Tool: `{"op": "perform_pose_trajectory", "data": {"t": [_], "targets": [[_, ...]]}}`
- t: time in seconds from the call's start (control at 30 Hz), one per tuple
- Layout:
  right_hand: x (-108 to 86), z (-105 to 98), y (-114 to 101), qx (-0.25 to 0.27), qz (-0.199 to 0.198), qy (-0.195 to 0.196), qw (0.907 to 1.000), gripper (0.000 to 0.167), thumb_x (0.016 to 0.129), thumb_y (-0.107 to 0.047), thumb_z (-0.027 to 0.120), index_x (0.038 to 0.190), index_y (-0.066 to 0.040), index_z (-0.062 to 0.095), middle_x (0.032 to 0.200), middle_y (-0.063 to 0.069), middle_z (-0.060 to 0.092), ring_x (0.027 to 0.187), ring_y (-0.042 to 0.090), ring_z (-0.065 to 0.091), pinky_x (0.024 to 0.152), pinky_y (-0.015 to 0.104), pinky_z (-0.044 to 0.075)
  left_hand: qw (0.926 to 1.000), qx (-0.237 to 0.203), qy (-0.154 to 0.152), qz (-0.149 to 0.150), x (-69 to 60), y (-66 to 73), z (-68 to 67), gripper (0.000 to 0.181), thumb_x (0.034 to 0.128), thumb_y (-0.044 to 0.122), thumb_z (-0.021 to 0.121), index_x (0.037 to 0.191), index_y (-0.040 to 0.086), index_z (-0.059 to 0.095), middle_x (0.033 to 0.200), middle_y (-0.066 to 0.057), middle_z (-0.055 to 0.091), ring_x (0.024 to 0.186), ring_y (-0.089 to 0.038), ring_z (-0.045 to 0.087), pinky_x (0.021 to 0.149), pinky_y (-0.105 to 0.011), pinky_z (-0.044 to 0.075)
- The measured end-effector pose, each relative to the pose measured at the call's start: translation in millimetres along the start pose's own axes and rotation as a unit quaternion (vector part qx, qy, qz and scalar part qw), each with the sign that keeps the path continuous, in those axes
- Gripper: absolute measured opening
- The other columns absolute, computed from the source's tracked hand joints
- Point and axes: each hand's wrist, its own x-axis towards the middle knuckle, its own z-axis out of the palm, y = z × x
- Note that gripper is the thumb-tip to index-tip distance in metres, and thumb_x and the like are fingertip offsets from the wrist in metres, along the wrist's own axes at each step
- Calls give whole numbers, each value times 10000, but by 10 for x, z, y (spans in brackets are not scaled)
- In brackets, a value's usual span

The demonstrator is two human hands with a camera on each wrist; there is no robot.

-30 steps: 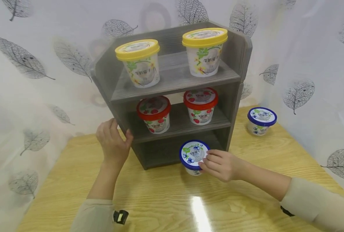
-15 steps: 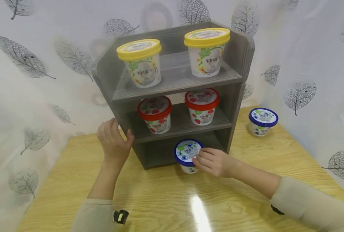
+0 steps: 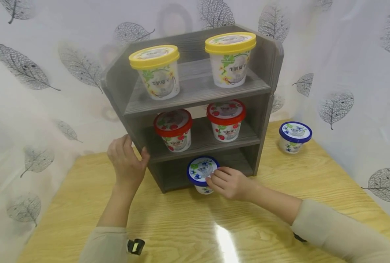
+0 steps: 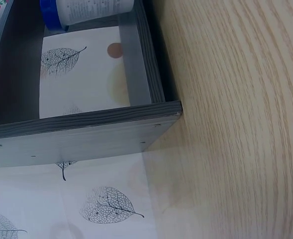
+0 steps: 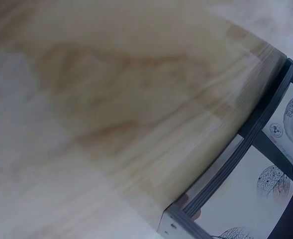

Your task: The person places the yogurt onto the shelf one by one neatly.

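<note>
In the head view my right hand (image 3: 231, 183) grips a blue-lidded paper tub (image 3: 203, 170) by the right side of its lid, fingers curled at the rim. That tub, printed with blueberries, is upright at the front of the bottom level of a grey wooden shelf (image 3: 199, 96). Part of its lid is covered by my fingers. My left hand (image 3: 128, 160) rests against the shelf's left side, its thumb at the front edge. Both wrist views show the tub, in the left wrist view its white wall (image 4: 94, 9) and in the right wrist view its printed wall (image 5: 288, 124).
Two yellow-lidded tubs, one left (image 3: 160, 78) and one right (image 3: 231, 67), stand on the top level. Red-lidded tubs, one left (image 3: 176, 137) and one right (image 3: 226, 126), occupy the middle level. Another blue-lidded tub (image 3: 294, 137) is on the wooden table (image 3: 181, 223), right of the shelf.
My right hand has moved left with the blue-lidded tub, along the front of the bottom level. My left hand stays at the shelf's side.
</note>
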Motion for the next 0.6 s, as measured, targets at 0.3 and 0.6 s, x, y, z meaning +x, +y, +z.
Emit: {"op": "perform_pose_trajectory", "data": {"t": [0.3,0.6], "targets": [[147,68,-53,-124,126,-119,9998,285,911,-31,441,799,-76,699,708,-1,638,646,120,612,597,250,528,10000,40,-36,23,4,12,-14,390,804,198,502,1066,-91,486,979,-255,494,916,-440,432,801,-558,297],[269,160,-122,-372,422,-269,9981,270,910,-30,460,801,-85,701,725,-3,633,631,126,602,569,235,518,10000,-5,-50,13,1,6,-9,381,789,178,514,1061,-87,482,974,-254,489,906,-437,433,789,-557,289]]}}
